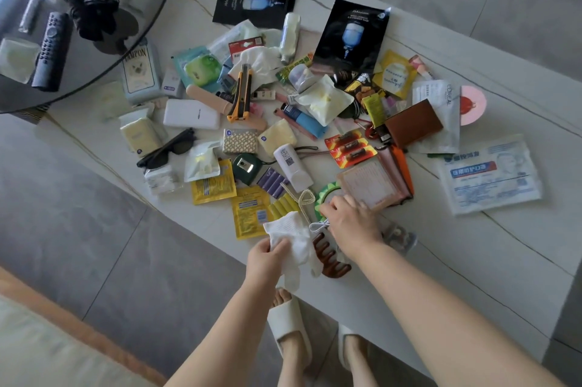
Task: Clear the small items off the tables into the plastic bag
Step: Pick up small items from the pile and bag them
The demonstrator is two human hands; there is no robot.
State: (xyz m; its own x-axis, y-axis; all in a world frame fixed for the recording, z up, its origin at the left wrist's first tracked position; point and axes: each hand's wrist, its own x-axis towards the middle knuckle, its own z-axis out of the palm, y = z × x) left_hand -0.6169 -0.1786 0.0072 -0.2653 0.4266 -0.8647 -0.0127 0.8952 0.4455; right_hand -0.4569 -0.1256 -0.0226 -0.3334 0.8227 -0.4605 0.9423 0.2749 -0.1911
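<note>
Fingers of the left hand (267, 256) pinch a white bag (291, 237) at the near edge of the table (472, 260); the right hand (349, 223) grips a white cord (319, 225) beside a brown hair claw (329, 259).

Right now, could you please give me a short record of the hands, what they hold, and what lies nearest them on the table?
left hand: left hand grips a white cloth at the table's near edge
right hand: right hand reaches over the pile, fingers at a white cord; grip unclear
beside the hands: brown hair claw, green tape roll
surface: white table, covered with small packets
plastic bag: not identifiable in view
</note>
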